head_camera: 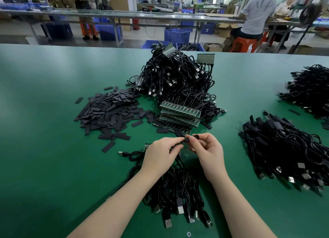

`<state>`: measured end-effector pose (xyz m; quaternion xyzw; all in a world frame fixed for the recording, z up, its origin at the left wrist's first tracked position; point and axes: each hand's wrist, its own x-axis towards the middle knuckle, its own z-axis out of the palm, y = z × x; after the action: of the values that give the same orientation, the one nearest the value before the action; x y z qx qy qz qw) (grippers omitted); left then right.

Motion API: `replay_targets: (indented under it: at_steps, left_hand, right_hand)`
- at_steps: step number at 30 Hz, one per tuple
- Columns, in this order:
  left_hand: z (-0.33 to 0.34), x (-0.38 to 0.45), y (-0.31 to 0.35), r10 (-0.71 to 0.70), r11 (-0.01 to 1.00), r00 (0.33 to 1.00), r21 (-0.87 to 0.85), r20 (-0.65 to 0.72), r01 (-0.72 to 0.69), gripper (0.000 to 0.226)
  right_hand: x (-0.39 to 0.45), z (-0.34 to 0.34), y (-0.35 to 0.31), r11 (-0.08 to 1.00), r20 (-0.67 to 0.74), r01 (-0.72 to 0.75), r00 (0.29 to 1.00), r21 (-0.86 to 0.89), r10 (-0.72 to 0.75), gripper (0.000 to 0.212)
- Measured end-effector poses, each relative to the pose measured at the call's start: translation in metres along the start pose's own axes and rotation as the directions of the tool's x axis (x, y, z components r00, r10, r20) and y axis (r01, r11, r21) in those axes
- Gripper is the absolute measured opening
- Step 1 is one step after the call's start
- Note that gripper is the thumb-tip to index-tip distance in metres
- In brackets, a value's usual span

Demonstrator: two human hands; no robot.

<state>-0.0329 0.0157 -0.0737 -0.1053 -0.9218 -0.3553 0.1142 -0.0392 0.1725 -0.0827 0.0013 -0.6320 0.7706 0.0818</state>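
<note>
Black heat-shrink sleeve (187, 140): light, soft, probably crushable; right hand (208, 149) pinches its edges, left hand (160, 152) grips the cable (178, 159).

My one camera sits on my head, facing forward and down across the green table (44, 113). It is close to the work. My left hand (160, 153) and right hand (208, 152) meet just below the middle of the frame, and my forearms run in from the bottom edge. The wide lens bows the table's far edge across the upper third, with the workshop along the top.
</note>
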Motion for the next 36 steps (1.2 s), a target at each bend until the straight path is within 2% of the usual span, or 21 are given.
replay_targets:
  at_steps: [11, 18, 24, 36]
  left_hand:
    - [-0.0005, -0.0003, -0.0003, 0.003, 0.999, 1.0, -0.033, -0.008, -0.004, 0.03]
    - [-0.0008, -0.0008, -0.0008, 0.01, 0.999, 1.0, -0.043, -0.008, -0.01, 0.03]
    - [-0.0007, -0.0008, -0.0004, 0.003, 0.998, 1.0, -0.059, -0.015, -0.003, 0.029]
    - [-0.0017, -0.0026, -0.0002, 0.042, 0.989, 0.998, -0.142, -0.044, -0.048, 0.032]
  right_hand:
    - [0.0025, -0.0016, 0.0018, 0.999, 0.014, -0.032, 0.999, 0.008, 0.032, 0.008]
    - [0.002, -0.0019, 0.0018, 0.999, 0.041, -0.017, 0.999, -0.034, 0.018, 0.021]
    - [0.0035, -0.0044, 0.0042, 0.997, 0.032, -0.039, 0.999, -0.062, 0.041, 0.011]
    - [0.0033, -0.004, 0.0039, 0.998, 0.087, -0.044, 0.995, -0.05, 0.048, 0.01]
